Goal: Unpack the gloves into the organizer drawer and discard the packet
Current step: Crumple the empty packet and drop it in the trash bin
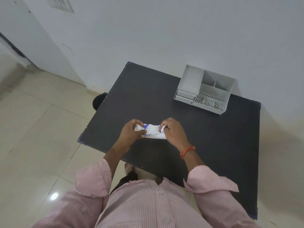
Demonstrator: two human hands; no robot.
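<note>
Both hands, left hand (131, 131) & right hand (171, 130), pinch packet (153, 131) ends over desk (213, 145). I judge: opening step. Next: tear, pull gloves, reach organizer (205, 91).

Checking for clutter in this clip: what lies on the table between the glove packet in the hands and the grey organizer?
Nothing: the head view shows only bare dark table between the packet, held by both hands, and the organizer at the far right.

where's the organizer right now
In the head view the grey organizer stands at the far right of the black table, near the wall, well beyond the packet held in both hands.
</note>
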